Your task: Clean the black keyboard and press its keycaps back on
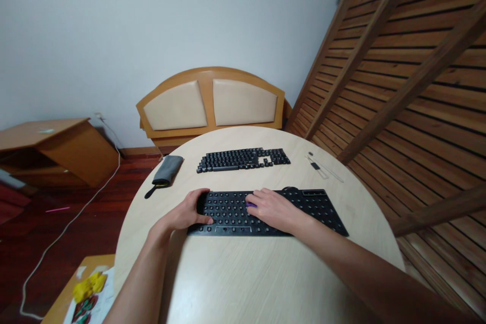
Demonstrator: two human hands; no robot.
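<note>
A black computer keyboard point(231, 212) stripped of its keycaps lies on the round table. My left hand point(187, 211) grips its left end, with the thumb on the board and the fingers curled at the back left corner. Over the middle of the board, my right hand point(271, 207) is closed on a small purple object point(251, 204); most of it is hidden by the fingers, so its kind does not show. Behind the board, the loose black keycaps point(228, 159) are laid out in keyboard order, with a gap toward the right.
A grey cloth pouch point(169, 169) with a black loop lies at the table's point(212, 283) left. Thin wire-like tools point(319, 168) lie at the right. Slatted wood point(398, 71) leans along the right side. A yellow item point(89, 287) sits on a lower surface at left.
</note>
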